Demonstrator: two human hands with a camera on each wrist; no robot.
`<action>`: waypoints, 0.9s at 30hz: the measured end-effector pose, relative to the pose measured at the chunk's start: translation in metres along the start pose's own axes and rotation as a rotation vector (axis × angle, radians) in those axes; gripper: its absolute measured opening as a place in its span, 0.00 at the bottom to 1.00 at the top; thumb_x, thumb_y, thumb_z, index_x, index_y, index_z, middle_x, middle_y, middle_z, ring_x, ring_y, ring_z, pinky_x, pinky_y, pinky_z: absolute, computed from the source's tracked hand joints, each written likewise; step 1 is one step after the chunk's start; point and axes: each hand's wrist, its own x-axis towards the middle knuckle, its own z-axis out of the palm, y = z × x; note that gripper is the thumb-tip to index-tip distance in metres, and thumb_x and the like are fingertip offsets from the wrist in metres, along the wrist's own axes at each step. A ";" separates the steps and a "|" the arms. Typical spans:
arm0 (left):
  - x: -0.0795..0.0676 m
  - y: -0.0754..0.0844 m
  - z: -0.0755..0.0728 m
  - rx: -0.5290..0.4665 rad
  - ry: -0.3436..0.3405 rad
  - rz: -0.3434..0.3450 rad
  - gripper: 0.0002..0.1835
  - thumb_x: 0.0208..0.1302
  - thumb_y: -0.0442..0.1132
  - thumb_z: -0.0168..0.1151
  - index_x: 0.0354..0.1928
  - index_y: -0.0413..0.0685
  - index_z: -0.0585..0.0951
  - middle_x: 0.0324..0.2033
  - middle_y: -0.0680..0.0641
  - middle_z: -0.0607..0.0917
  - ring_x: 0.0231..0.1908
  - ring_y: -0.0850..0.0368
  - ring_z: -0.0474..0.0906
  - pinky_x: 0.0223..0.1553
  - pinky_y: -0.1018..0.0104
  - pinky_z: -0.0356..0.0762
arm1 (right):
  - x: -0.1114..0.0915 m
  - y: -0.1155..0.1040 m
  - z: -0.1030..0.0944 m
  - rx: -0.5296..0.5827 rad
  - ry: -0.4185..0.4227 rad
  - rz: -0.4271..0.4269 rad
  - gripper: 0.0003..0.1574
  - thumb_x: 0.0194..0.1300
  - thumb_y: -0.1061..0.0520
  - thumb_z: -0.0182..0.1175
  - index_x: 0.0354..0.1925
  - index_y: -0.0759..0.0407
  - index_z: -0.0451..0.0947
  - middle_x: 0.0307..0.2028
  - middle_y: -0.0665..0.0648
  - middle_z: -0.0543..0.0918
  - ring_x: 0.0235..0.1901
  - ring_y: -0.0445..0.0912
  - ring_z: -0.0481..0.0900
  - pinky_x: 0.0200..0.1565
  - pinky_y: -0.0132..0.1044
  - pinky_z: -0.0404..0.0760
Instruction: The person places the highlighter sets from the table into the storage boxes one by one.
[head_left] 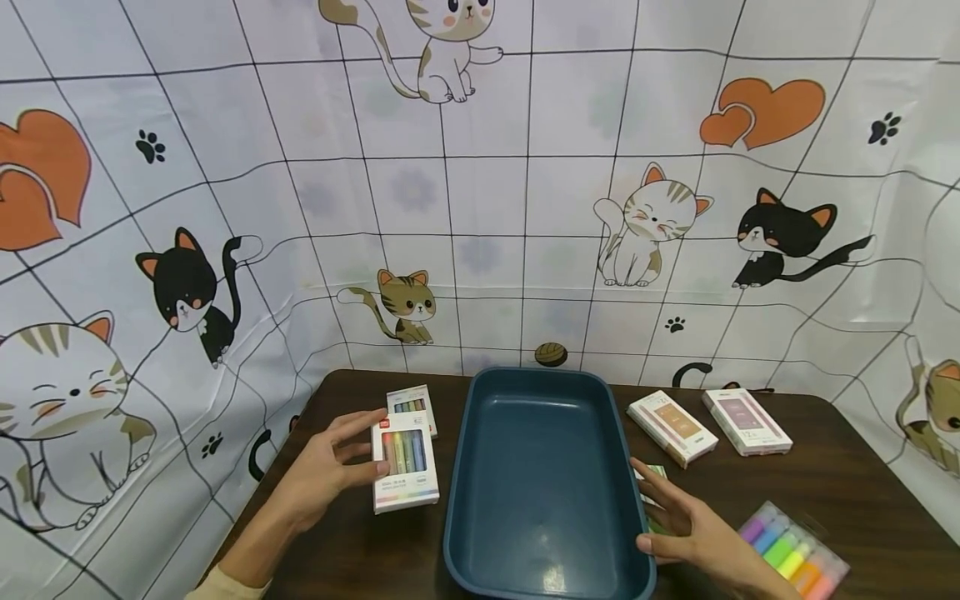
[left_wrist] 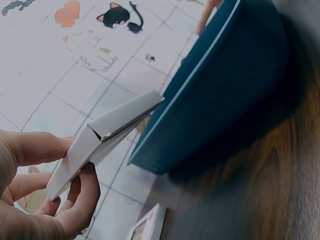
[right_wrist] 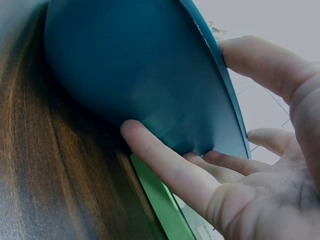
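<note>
My left hand [head_left: 318, 471] pinches a white box of coloured sticks [head_left: 408, 493] by its left edge, thumb on one side and fingers curled on the other. The box [left_wrist: 107, 125] is lifted and tilted in the left wrist view, close to the wall of a deep blue plastic bin [head_left: 551, 483]. On the bin's other side, my right hand [head_left: 693, 533] touches the rim and outer wall with fingers spread and mostly straight. Beneath those fingers lies a green-edged box [right_wrist: 160, 200], partly hidden by the hand and bin.
Behind the held box lies a similar white box [head_left: 416, 400]. To the bin's right are a box with a tan panel [head_left: 672, 427], a box with a mauve panel [head_left: 747, 421] and a clear pack of coloured highlighters [head_left: 795, 550]. A cat-print sheet [head_left: 487, 192] hangs behind the dark wooden table [head_left: 345, 550].
</note>
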 end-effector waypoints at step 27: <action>0.026 0.003 0.054 -0.054 -0.172 0.010 0.40 0.57 0.29 0.76 0.73 0.44 0.72 0.75 0.38 0.53 0.61 0.34 0.69 0.48 0.55 0.81 | 0.001 0.006 -0.002 -0.097 -0.009 -0.082 0.52 0.74 0.67 0.56 0.83 0.51 0.38 0.78 0.71 0.37 0.74 0.63 0.46 0.61 0.42 0.73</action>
